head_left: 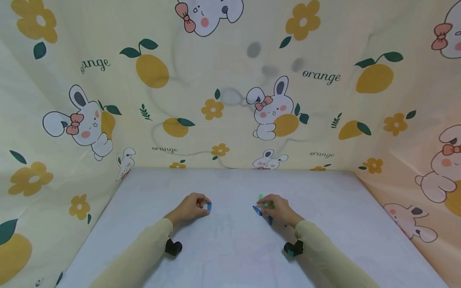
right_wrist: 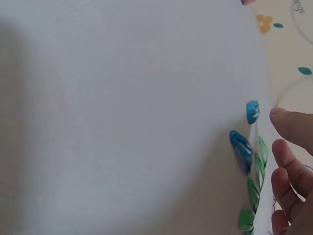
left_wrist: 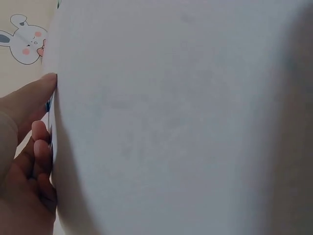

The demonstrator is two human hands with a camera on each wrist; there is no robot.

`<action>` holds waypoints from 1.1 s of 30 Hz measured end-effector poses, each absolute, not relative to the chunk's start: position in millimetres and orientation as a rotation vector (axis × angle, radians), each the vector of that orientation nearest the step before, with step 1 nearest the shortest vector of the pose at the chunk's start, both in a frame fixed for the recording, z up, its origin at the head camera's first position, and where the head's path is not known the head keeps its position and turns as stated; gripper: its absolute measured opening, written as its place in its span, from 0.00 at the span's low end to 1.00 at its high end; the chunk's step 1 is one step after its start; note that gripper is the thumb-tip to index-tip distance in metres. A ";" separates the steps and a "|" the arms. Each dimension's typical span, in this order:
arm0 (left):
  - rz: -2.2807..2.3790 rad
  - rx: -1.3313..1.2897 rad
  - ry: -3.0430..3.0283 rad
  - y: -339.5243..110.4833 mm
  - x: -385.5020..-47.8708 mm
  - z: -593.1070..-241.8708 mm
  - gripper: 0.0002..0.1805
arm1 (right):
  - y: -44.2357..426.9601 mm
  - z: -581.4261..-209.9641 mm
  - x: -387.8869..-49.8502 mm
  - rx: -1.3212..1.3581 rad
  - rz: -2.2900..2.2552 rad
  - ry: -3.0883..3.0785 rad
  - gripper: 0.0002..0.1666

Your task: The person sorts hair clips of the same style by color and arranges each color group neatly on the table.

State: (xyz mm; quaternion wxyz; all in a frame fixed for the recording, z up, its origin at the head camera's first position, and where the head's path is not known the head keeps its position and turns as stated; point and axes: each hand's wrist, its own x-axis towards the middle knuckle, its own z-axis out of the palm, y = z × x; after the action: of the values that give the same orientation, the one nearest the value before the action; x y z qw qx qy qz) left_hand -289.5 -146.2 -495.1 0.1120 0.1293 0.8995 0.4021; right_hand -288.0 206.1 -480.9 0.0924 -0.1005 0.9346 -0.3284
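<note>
My left hand (head_left: 192,207) pinches a small blue hair clip (head_left: 209,207) between thumb and forefinger, just above the white table. In the left wrist view the thumb and curled fingers of that left hand (left_wrist: 32,147) show at the left edge, and the clip is mostly hidden. Across from it, my right hand (head_left: 279,209) hovers over a small group of hair clips, its thumb and fingers apart. Beneath its fingers lie a blue clip (head_left: 257,210), a darker blue clip (head_left: 270,220) and a green clip (head_left: 261,197). Several green clips (right_wrist: 253,192) form a row in the right wrist view.
The white tabletop (head_left: 223,248) stretches between and in front of both hands. A printed cloth (head_left: 230,120) with rabbits and oranges hangs behind and along both sides. Black wrist mounts (head_left: 173,248) sit at the sleeve cuffs.
</note>
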 end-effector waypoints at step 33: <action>1.281 0.295 2.551 -146.7 -287.8 -497.3 0.17 | 190.3 -481.8 -283.2 -0.516 -0.776 2.858 0.20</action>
State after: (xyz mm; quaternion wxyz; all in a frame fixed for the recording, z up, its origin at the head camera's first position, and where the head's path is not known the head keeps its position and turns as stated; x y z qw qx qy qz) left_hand -287.8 -146.7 -497.3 0.1356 0.1017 0.8808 0.4422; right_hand -283.2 190.3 -481.8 0.0676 -0.1713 0.9486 -0.2574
